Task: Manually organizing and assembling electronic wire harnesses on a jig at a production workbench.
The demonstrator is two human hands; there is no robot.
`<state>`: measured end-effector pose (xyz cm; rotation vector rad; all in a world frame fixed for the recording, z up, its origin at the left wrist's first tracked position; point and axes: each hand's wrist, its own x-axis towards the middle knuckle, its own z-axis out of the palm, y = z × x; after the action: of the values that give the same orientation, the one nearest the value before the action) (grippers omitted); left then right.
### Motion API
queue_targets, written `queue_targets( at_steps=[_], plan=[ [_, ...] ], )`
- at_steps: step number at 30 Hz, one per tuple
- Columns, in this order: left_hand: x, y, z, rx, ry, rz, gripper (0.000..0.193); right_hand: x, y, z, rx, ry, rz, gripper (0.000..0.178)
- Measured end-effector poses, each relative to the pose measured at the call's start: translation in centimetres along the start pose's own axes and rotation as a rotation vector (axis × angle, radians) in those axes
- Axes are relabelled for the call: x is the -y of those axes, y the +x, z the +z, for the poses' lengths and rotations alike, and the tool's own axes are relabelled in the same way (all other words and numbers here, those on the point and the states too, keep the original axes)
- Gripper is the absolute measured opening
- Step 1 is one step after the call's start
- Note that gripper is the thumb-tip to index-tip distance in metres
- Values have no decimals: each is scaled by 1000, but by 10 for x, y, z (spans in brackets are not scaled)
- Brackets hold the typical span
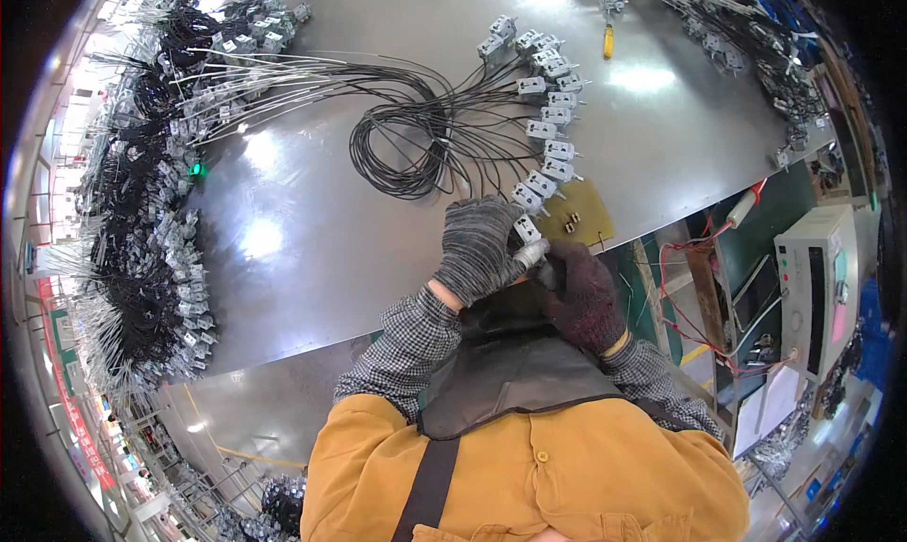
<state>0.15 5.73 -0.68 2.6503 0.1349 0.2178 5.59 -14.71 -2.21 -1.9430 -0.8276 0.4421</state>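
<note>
My left hand (480, 249), in a grey striped glove, is closed around a small grey block-shaped part (527, 228) at the near edge of the metal table. Just right of it, my right hand (588, 301), in a dark maroon glove, has its fingers curled in by the same part. What its fingers grip is hidden. Beyond my hands lies a looped bundle of black wires (402, 154). Similar grey blocks (557, 117) fan out along its right end. A yellowish plate (593, 211) bearing small brass-coloured pieces (571, 223) sits close to my right hand.
Large heaps of wired blocks (194, 287) line the table's left side; more wired blocks (723, 51) lie far right. A yellow-handled tool (607, 41) lies at the back of the metal table (312, 211). Red cables (685, 326) and a pale boxy machine (820, 287) stand off the right edge.
</note>
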Motion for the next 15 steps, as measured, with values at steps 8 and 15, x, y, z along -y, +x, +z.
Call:
queue_targets(
  at_steps=[8, 15],
  plan=[
    [9, -11, 21, -142, -320, -53, 56, -35, -22, 4, 103, 249, 94, 35],
    [15, -22, -6, -23, -78, -99, 82, -16, -11, -18, 307, 811, 450, 42]
  ],
)
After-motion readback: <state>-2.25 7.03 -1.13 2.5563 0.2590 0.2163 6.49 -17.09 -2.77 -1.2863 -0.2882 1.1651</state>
